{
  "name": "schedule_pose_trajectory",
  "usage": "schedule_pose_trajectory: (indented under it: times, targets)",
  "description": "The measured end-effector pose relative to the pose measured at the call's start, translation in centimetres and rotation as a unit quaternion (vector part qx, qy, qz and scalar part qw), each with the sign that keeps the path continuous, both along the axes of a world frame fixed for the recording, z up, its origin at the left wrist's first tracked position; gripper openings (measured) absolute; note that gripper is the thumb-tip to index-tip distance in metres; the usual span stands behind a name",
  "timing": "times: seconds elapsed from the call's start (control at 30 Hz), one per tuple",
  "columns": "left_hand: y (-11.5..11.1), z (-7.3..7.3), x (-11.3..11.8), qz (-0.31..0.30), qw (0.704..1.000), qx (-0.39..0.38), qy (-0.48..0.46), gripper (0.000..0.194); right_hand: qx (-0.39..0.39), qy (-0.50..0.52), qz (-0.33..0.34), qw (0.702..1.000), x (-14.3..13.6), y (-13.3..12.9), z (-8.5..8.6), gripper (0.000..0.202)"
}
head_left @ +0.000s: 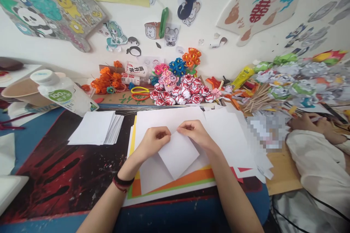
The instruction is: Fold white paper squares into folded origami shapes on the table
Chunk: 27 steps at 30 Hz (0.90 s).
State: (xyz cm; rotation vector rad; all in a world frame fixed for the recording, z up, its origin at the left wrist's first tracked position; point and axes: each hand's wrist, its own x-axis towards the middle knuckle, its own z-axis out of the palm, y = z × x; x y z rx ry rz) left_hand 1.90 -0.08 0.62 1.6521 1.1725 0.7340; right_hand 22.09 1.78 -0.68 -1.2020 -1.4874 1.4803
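A small square of white paper [179,156] is turned so one corner points at me and the opposite corner lies between my hands. My left hand [157,139] pinches it near that far corner, thumb and index finger pressed together. Just to the right, my right hand [196,134] grips the same sheet's upper edge between thumb and fingertips. Beneath it lies a larger white sheet [150,176], on top of an orange sheet [188,181] and other coloured paper. A pile of white paper squares [91,127] sits left of my left hand.
A white bottle [64,93] stands at the back left. Red-and-white paper flowers [186,93] and orange flowers [109,80] line the wall. More white sheets [225,136] lie to the right. At far right, another person's hands [314,125] work near wooden sticks [257,96].
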Motion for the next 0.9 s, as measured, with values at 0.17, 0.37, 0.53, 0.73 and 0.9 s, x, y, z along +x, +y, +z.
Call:
schedule_pose_trajectory:
  times: [0.17,0.37,0.53,0.73,0.9]
  targets:
    - [0.3,0.2,-1.4,-0.001,0.998,-0.047,-0.043,0.011,0.026,0.006,-0.083,0.996,1.7,0.6,-0.2,0.023]
    - [0.4,0.9,-2.1,0.012,0.996,-0.071,-0.050,0.010,0.036,-0.006,-0.092,0.995,1.8,0.7,-0.5,0.026]
    - [0.5,1.5,-2.8,0.047,0.996,-0.052,-0.051,0.013,0.053,-0.005,-0.148,0.987,2.5,0.9,-0.6,0.028]
    - [0.6,0.6,-2.2,0.089,0.995,0.033,0.004,0.023,0.052,0.033,-0.127,0.990,1.9,0.8,-0.5,0.025]
    - [0.4,0.3,-1.7,0.096,0.995,0.013,-0.039,0.024,-0.016,0.044,-0.062,0.997,1.7,0.4,0.0,0.030]
